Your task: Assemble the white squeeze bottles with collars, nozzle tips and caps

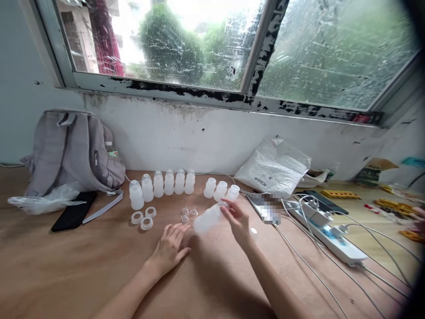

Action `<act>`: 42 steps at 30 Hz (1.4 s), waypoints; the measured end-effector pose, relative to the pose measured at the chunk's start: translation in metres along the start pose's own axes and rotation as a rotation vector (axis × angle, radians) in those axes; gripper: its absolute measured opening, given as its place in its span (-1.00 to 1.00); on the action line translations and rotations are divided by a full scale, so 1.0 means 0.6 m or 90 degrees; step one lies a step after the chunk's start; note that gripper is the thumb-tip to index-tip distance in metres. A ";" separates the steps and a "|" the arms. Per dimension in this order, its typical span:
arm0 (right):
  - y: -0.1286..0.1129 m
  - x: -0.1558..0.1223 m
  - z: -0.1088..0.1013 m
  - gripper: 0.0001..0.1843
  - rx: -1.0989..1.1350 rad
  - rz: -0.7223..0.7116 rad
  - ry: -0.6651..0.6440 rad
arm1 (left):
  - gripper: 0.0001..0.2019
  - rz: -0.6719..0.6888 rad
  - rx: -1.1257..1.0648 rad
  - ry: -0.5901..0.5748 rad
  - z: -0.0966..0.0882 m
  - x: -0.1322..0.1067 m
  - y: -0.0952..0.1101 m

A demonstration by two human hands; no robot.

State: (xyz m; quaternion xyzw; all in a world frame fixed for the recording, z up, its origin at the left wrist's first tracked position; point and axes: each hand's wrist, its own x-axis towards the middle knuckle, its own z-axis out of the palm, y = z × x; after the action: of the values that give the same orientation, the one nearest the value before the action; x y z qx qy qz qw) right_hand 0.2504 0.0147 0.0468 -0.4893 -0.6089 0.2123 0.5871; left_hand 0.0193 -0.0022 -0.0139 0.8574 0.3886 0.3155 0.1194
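Observation:
My right hand [235,218] pinches the top end of a frosted white baby bottle [207,219], which tilts over the table and is slightly blurred. Flat on the tabletop, palm down with fingers stretched, rests my left hand [171,244], holding nothing. Just beyond its fingertips lie three small clear ring-shaped parts [184,219]. Three frosted collar rings [146,223] sit together farther left. Behind them several bottles with domed caps [158,184] stand upright in a row. Three open-necked bottles [220,190] stand behind my right hand.
A small white disc [253,231] lies right of my right hand. Farther right are a phone [262,208], a white power strip [345,248] with cables and a silvery plastic bag [274,166]. A grey backpack [71,150], black pouch [73,212] and clear bag [46,201] occupy the left.

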 end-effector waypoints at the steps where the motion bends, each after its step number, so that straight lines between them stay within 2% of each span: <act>1: -0.007 0.014 -0.007 -0.71 -0.012 -0.030 0.049 | -0.51 -0.007 0.019 0.005 -0.002 0.001 -0.007; 4: -0.029 0.065 -0.018 -0.67 -0.101 -0.123 0.119 | -0.59 -0.064 0.084 0.040 -0.005 0.003 -0.024; 6: -0.039 0.102 -0.009 -0.68 -0.198 -0.177 0.111 | -0.61 -0.100 0.131 0.052 -0.005 0.004 -0.031; 8: -0.040 0.138 0.010 -0.69 -0.288 -0.203 0.059 | -0.59 -0.126 0.162 0.050 -0.005 0.003 -0.036; 10: -0.033 0.169 0.034 -0.71 -0.399 -0.194 0.010 | -0.56 -0.133 0.170 0.038 -0.005 0.003 -0.040; 12: -0.022 0.193 0.057 -0.71 -0.525 -0.146 -0.050 | -0.53 -0.119 0.167 0.024 -0.007 0.003 -0.043; 15: -0.001 0.214 0.082 -0.75 -0.591 -0.107 -0.094 | -0.56 -0.103 0.177 0.024 -0.014 0.003 -0.050; 21: 0.033 0.229 0.110 -0.72 -0.657 -0.057 -0.135 | -0.63 -0.150 0.224 0.050 -0.029 0.007 -0.078; 24: 0.041 0.239 0.117 -0.70 -0.675 -0.039 -0.148 | -0.65 -0.145 0.220 0.053 -0.033 0.009 -0.089; 28: 0.043 0.250 0.120 -0.69 -0.694 -0.032 -0.166 | -0.66 -0.147 0.241 0.078 -0.031 0.010 -0.095; 33: 0.048 0.252 0.114 -0.63 -0.705 -0.036 -0.180 | -0.59 -0.213 0.305 0.102 -0.020 0.009 -0.098; 38: 0.044 0.242 0.101 -0.56 -0.675 -0.074 -0.182 | -0.53 -0.256 0.343 0.122 -0.020 0.010 -0.097; 42: 0.037 0.201 0.093 -0.59 -0.629 -0.125 -0.165 | -0.58 -0.245 0.329 0.111 -0.023 0.009 -0.091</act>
State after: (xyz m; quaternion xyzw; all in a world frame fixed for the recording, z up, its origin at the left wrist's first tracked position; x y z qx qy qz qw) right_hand 0.2272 0.1438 0.0770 -0.6184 -0.7473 -0.0971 0.2230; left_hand -0.0189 0.0378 -0.0251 0.7398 0.6196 0.2502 -0.0782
